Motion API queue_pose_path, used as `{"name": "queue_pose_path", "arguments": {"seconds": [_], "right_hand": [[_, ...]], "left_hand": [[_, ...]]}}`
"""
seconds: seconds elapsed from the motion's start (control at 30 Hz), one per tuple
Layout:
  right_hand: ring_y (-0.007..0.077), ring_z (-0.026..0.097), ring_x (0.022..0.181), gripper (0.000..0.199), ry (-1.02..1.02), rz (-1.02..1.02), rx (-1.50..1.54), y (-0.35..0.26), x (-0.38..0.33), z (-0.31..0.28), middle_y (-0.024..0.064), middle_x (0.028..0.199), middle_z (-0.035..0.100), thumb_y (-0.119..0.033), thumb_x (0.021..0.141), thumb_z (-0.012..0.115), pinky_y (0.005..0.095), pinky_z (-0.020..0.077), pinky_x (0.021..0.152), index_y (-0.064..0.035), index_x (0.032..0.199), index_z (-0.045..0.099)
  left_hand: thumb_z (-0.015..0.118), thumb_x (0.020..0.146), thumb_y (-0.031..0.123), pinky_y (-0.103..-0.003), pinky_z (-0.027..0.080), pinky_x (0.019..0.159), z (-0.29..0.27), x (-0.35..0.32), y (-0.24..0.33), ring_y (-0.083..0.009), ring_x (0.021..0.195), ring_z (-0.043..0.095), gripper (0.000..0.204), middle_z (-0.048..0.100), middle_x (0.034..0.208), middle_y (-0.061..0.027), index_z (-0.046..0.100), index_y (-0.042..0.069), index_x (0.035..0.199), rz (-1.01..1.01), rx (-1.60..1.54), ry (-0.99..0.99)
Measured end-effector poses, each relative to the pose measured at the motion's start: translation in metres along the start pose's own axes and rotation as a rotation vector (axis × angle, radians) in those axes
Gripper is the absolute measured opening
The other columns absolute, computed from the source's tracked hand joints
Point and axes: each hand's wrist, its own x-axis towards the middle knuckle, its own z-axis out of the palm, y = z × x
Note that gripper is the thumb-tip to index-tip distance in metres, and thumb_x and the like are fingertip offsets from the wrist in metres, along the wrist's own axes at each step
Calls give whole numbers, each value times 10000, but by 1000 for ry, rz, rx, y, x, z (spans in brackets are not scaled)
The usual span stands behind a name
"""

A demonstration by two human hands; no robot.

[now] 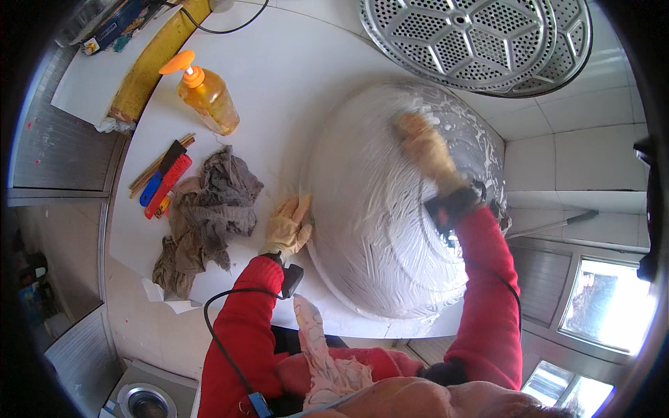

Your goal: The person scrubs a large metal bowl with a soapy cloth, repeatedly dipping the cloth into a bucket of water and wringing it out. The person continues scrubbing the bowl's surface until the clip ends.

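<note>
A large dome-shaped metal vessel (376, 202) lies with its rounded side up on the white table. White suds streak most of it, and grey metal shows through toward the far right. My left hand (287, 226), in a pale yellowish glove, has its fingers spread against the vessel's left rim. On the upper right of the dome, my right hand (426, 153), gloved alike, touches the sudsy surface. Motion smears its fingers, so I cannot make out whether anything is under them. Both wrists carry black bands and small devices, with cables along the red sleeves.
An amber pump bottle (212, 104) stands at the back left. Below it lie brushes or scrapers with red and blue parts (166, 184), thin sticks (146, 171) and a crumpled grey-brown cloth (219, 202). Perforated steamer trays (467, 42) lean beyond the vessel; a window (606, 306) is right.
</note>
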Motion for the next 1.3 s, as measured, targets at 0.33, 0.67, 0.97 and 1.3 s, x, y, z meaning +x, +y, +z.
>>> {"name": "queue_pose_path", "arguments": {"seconds": [0.33,0.67,0.97,1.3], "right_hand": [[229,565,1198,344,-150,-334,-21,-21,37,26,122,1283,610,-174,948,518,373,441,1026,-87,1268,608],[288,475,1302,401,-179,32,882,14,73,64,103,1364,563,-266,937,500,439,392,1081,-137,1306,590],[293,598,1155,412,-195,363,-55,42,126,10,82,1277,626,-400,896,553,420,508,931,-222,1257,643],[295,603,1112,325,-475,-362,8,-10,138,58,84,1162,674,-353,908,542,392,465,986,-160,1108,711]], "left_hand": [[606,808,350,-482,334,1095,8,-1,-6,-390,1242,472,746,500,1330,-208,367,94,1466,70,-15,93],[513,866,487,-504,336,1083,7,0,-6,-427,1243,461,703,490,1341,-228,394,117,1451,64,-92,83],[546,834,444,-493,360,1051,0,1,-4,-421,1215,472,721,488,1317,-208,389,105,1451,52,-58,31],[401,924,585,-509,327,1084,-3,2,-4,-429,1228,473,748,499,1317,-241,382,43,1439,60,-44,3]]}}
